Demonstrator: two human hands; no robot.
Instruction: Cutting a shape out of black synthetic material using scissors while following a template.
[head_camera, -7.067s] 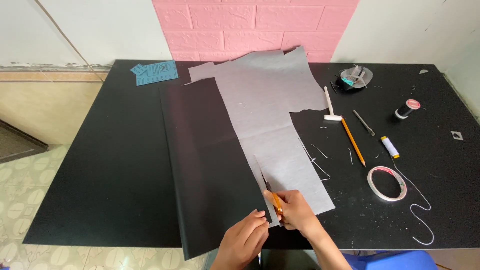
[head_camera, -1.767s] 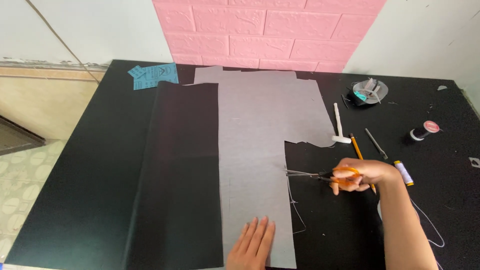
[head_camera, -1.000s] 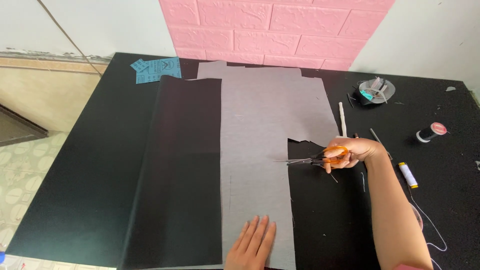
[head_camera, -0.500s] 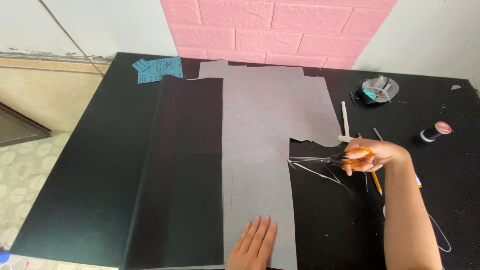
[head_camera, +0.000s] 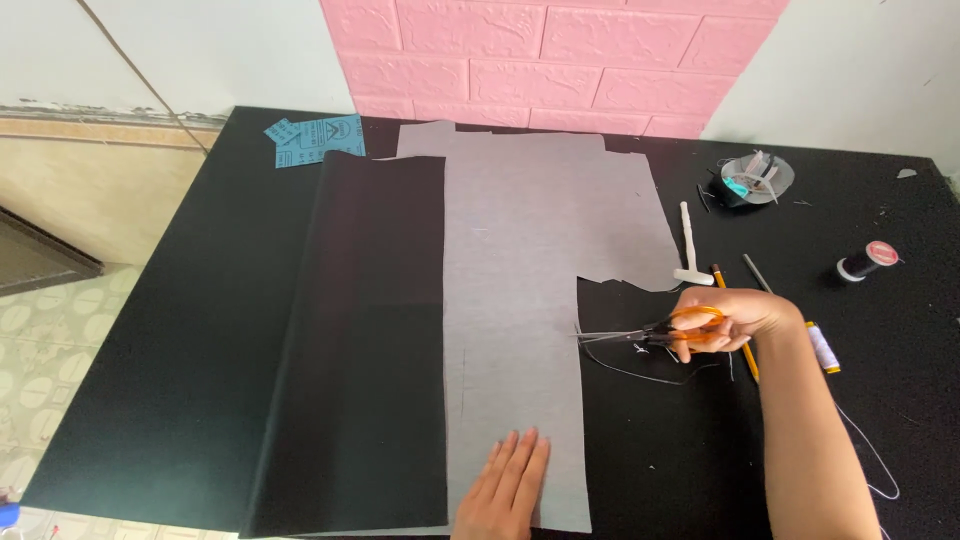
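A grey fabric sheet (head_camera: 520, 260) lies on a black table (head_camera: 200, 330), partly over a black fabric sheet (head_camera: 370, 330). My left hand (head_camera: 508, 490) rests flat on the grey sheet's near end, fingers spread. My right hand (head_camera: 735, 322) grips orange-handled scissors (head_camera: 650, 333), whose blades point left at the grey sheet's right edge, just below the notch cut into it. A dark thread (head_camera: 640, 372) trails under the scissors.
Right of the fabric lie a white T-shaped tool (head_camera: 690, 250), an orange pencil (head_camera: 738, 352), a white thread spool (head_camera: 824, 350), a black spool with a red top (head_camera: 866, 260) and a small round dish of bits (head_camera: 755, 178). Blue paper (head_camera: 315, 138) sits at the back left.
My right hand with the scissors moved up and left from the table's right side to the grey sheet's edge. My left hand stayed pressed on the sheet.
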